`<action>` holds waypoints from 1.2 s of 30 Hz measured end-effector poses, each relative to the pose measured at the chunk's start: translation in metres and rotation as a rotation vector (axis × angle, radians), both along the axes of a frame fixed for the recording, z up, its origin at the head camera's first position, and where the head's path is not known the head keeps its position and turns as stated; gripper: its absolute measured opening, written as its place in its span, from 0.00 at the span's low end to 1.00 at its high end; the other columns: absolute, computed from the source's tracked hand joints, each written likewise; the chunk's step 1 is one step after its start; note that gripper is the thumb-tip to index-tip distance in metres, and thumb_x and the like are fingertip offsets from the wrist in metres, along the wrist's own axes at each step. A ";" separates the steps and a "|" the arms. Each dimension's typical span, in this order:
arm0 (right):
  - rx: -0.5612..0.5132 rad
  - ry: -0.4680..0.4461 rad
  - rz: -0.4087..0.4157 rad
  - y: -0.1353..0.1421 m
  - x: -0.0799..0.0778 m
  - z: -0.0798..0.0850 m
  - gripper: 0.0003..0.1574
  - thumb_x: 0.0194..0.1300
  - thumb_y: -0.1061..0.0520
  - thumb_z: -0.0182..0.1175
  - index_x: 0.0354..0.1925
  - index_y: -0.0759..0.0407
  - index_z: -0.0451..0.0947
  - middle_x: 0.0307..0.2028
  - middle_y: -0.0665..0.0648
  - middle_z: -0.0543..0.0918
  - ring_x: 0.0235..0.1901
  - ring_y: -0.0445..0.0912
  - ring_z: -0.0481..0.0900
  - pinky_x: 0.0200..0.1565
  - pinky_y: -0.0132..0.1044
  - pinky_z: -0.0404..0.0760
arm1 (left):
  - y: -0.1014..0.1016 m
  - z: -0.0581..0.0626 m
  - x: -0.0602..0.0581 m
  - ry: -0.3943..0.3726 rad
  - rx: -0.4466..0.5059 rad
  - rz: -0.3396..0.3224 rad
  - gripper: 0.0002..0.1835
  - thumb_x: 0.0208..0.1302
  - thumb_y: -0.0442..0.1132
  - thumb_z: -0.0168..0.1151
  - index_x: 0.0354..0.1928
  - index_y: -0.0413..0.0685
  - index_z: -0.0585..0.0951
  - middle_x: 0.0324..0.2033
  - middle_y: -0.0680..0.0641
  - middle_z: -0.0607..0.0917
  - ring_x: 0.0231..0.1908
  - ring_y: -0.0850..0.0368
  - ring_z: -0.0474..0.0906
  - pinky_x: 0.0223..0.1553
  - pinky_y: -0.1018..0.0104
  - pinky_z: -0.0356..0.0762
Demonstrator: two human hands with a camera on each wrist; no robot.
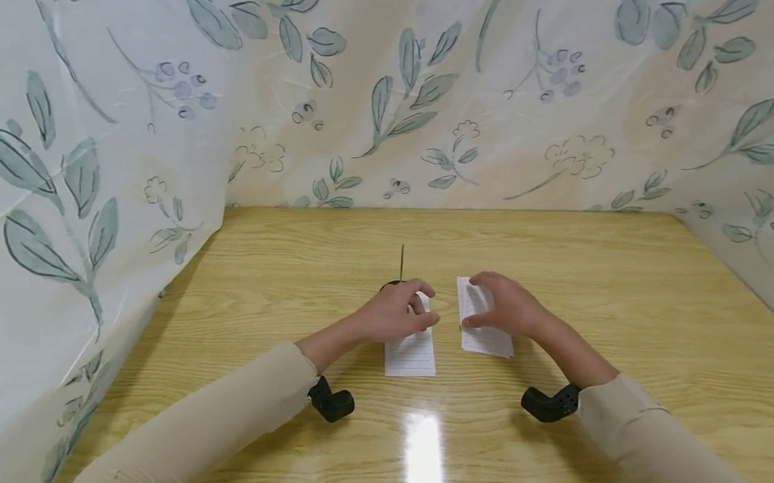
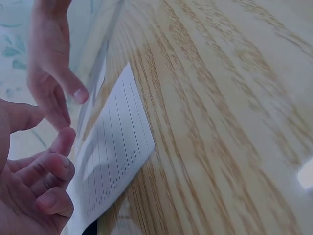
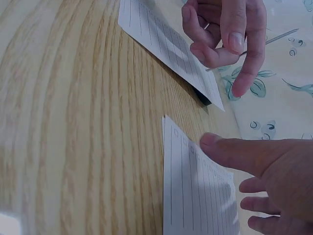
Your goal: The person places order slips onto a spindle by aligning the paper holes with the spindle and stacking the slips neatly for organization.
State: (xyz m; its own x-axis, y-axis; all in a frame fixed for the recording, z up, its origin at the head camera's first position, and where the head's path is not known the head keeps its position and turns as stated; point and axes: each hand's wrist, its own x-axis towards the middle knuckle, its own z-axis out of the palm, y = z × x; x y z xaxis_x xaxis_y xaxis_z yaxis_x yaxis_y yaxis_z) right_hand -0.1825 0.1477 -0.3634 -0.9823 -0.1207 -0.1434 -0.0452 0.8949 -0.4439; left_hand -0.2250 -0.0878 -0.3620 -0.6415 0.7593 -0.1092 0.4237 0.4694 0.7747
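Observation:
A white lined sheet [image 1: 410,357] lies under my left hand [image 1: 396,314], partly over the black base [image 3: 201,98] of a paper spike. The thin metal spike [image 1: 401,261] rises behind that hand; whether it pierces the sheet is hidden. My left fingers are loosely bent, with nothing between them. To the right, a few stacked lined sheets [image 1: 489,342] lie slightly fanned beside my right hand [image 1: 509,305]. In the right wrist view, the right thumb [image 3: 222,147] is at the edge of these sheets, the other fingers spread beyond it, not pinching.
The wood-grain table [image 1: 638,313] extends around both papers, with a bright reflection [image 1: 422,458] near its front. Leaf-patterned cloth [image 1: 485,97] hangs behind and along the sides. Each wrist wears a black camera mount [image 1: 331,401].

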 end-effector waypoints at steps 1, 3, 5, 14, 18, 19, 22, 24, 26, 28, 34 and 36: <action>0.009 -0.012 0.009 0.002 0.001 -0.001 0.53 0.53 0.46 0.73 0.67 0.70 0.61 0.69 0.71 0.61 0.68 0.67 0.60 0.64 0.62 0.64 | 0.002 0.000 0.001 0.007 -0.005 -0.001 0.25 0.68 0.48 0.58 0.62 0.44 0.70 0.35 0.52 0.85 0.29 0.61 0.80 0.38 0.67 0.76; 0.024 -0.028 0.027 0.005 0.003 -0.001 0.57 0.52 0.44 0.73 0.69 0.70 0.58 0.71 0.71 0.57 0.68 0.67 0.59 0.64 0.62 0.63 | 0.006 0.000 0.002 0.019 -0.009 0.000 0.25 0.68 0.48 0.58 0.63 0.45 0.70 0.36 0.52 0.85 0.30 0.61 0.79 0.40 0.66 0.76; 0.037 -0.041 0.041 0.008 0.005 -0.002 0.60 0.51 0.43 0.73 0.70 0.69 0.57 0.72 0.72 0.55 0.69 0.68 0.56 0.65 0.63 0.62 | 0.010 0.000 0.004 0.026 -0.006 0.004 0.26 0.68 0.48 0.58 0.63 0.44 0.70 0.37 0.52 0.84 0.31 0.61 0.79 0.42 0.64 0.75; 0.129 -0.076 0.057 0.016 0.012 0.002 0.68 0.48 0.38 0.74 0.71 0.73 0.52 0.72 0.75 0.50 0.71 0.71 0.46 0.66 0.66 0.57 | 0.018 -0.002 0.005 0.041 -0.016 0.003 0.25 0.68 0.48 0.59 0.62 0.44 0.71 0.37 0.51 0.84 0.32 0.62 0.78 0.43 0.64 0.76; 0.141 -0.089 0.053 0.017 0.016 0.004 0.68 0.49 0.37 0.73 0.72 0.72 0.50 0.73 0.74 0.50 0.71 0.72 0.46 0.65 0.68 0.56 | 0.022 -0.001 0.004 0.060 -0.015 -0.012 0.25 0.68 0.48 0.58 0.62 0.43 0.71 0.38 0.51 0.84 0.33 0.62 0.79 0.44 0.65 0.76; 0.140 -0.093 0.050 0.018 0.016 0.004 0.68 0.50 0.37 0.72 0.72 0.71 0.50 0.73 0.73 0.50 0.72 0.71 0.45 0.65 0.69 0.55 | 0.023 -0.001 0.004 0.062 -0.010 -0.017 0.25 0.68 0.48 0.58 0.62 0.43 0.71 0.37 0.51 0.84 0.33 0.62 0.79 0.44 0.65 0.76; 0.133 -0.097 0.043 0.018 0.018 0.004 0.67 0.50 0.37 0.72 0.73 0.69 0.50 0.73 0.72 0.50 0.72 0.70 0.44 0.65 0.70 0.53 | 0.026 -0.002 0.003 0.062 0.005 -0.024 0.25 0.68 0.47 0.58 0.61 0.42 0.71 0.37 0.51 0.84 0.33 0.63 0.79 0.44 0.66 0.76; 0.130 -0.096 0.040 0.019 0.018 0.004 0.66 0.51 0.37 0.72 0.73 0.68 0.50 0.73 0.71 0.50 0.72 0.70 0.44 0.65 0.70 0.52 | 0.027 -0.001 0.003 0.053 0.013 -0.021 0.25 0.67 0.47 0.59 0.61 0.42 0.71 0.37 0.51 0.84 0.32 0.63 0.79 0.44 0.66 0.76; 0.134 -0.090 0.042 0.019 0.018 0.004 0.66 0.51 0.37 0.71 0.73 0.67 0.51 0.73 0.70 0.51 0.72 0.70 0.44 0.65 0.70 0.53 | 0.029 0.000 0.003 0.047 0.011 -0.014 0.25 0.67 0.47 0.59 0.61 0.42 0.71 0.37 0.50 0.84 0.32 0.63 0.79 0.43 0.66 0.76; 0.141 -0.082 0.047 0.020 0.018 0.003 0.64 0.52 0.37 0.70 0.73 0.67 0.52 0.73 0.70 0.52 0.72 0.70 0.45 0.65 0.69 0.54 | 0.031 0.000 0.004 0.039 0.005 -0.002 0.25 0.67 0.47 0.59 0.61 0.43 0.72 0.37 0.51 0.84 0.32 0.62 0.79 0.42 0.66 0.75; 0.169 -0.044 0.077 0.023 0.017 0.000 0.59 0.55 0.38 0.68 0.71 0.68 0.55 0.72 0.71 0.55 0.71 0.70 0.48 0.63 0.70 0.56 | 0.037 -0.002 0.004 0.003 -0.004 0.037 0.24 0.67 0.48 0.60 0.60 0.45 0.72 0.37 0.51 0.83 0.33 0.61 0.78 0.40 0.66 0.74; 0.171 -0.037 0.079 0.024 0.016 -0.001 0.59 0.56 0.38 0.68 0.71 0.68 0.56 0.72 0.71 0.55 0.71 0.70 0.48 0.63 0.70 0.56 | 0.038 -0.003 0.004 -0.005 -0.005 0.042 0.23 0.66 0.47 0.60 0.59 0.45 0.73 0.37 0.51 0.83 0.33 0.61 0.78 0.40 0.67 0.74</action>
State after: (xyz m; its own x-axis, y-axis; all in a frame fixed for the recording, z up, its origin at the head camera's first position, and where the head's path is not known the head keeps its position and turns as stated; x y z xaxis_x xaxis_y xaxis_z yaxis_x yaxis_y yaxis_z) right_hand -0.1661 0.1714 -0.3640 -0.9642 -0.1684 -0.2046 -0.1050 0.9518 -0.2882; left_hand -0.2214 -0.0495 -0.3651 -0.6725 0.7310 -0.1158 0.3996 0.4904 0.7745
